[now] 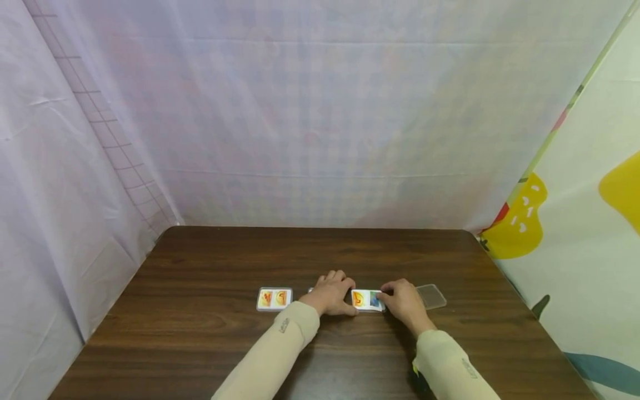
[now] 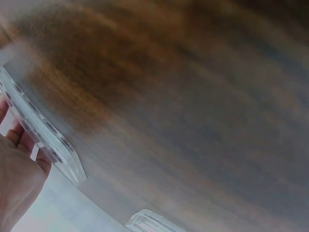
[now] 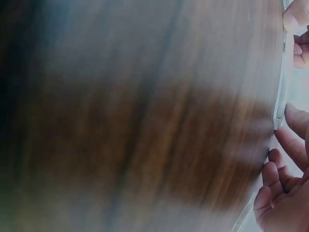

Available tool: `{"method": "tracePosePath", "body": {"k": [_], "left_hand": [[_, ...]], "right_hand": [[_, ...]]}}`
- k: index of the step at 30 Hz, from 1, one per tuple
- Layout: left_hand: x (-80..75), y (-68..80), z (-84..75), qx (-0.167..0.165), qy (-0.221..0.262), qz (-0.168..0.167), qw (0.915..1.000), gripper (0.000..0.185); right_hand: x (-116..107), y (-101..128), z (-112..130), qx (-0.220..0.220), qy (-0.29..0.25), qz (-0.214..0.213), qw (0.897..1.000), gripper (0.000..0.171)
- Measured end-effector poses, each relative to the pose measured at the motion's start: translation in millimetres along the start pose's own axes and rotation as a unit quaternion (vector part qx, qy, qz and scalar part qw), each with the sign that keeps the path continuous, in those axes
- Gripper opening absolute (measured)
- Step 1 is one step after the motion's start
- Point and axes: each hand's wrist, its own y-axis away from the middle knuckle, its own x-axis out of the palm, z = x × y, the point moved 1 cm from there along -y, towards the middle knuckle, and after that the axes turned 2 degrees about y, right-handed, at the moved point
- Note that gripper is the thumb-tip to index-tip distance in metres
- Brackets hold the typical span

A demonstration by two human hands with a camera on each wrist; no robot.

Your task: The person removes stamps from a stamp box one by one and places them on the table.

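Observation:
A clear plastic card case with a white picture card [image 1: 359, 299] lies between the hands in the head view. The card bears an orange picture and a blue-green one. My left hand [image 1: 330, 294] holds the case's left end, thumb at the near corner and fingers at the far one. At the other end, my right hand [image 1: 404, 303] pinches the card's edge, its fingertips partly covering the blue-green picture. The left wrist view shows the case [image 2: 43, 128] edge-on beside the left fingers. Thumb and forefinger of the right hand [image 3: 289, 179] meet the case's end in the right wrist view.
Another cased card [image 1: 274, 299] with two orange pictures lies further left. A white corner shows behind the left hand, mostly hidden. An uncoloured clear plastic cover [image 1: 431, 296] lies right of the right hand. The brown wooden table [image 1: 225, 250] ends at hanging curtains [image 1: 320, 139].

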Motion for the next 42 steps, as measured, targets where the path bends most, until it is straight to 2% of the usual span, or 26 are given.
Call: {"method": "tracePosePath", "body": {"k": [13,23,36,42], "left_hand": [[0.5,-0.3,-1.4,-0.001,-0.005,0.005,1.0,0.059],[-2.0,0.8,-2.2,-0.002,0.0,0.004,1.0,0.058],[0.7,-0.9,-0.7,-0.01,0.002,0.011,0.9999,0.059],[-2.6,1.1,-2.3,-0.009,0.002,0.008,0.9999,0.058]], "right_hand": [[-4.5,1.3,1.3,0.029,0.003,0.004,1.0,0.02],[-5.7,-2.6,1.3,0.036,-0.022,0.007,0.999,0.017],[-8.2,-5.6,3.1,0.055,-0.097,0.009,0.994,0.018],[-11.6,-4.0,5.8,0.061,-0.147,0.02,0.987,0.018]]}}
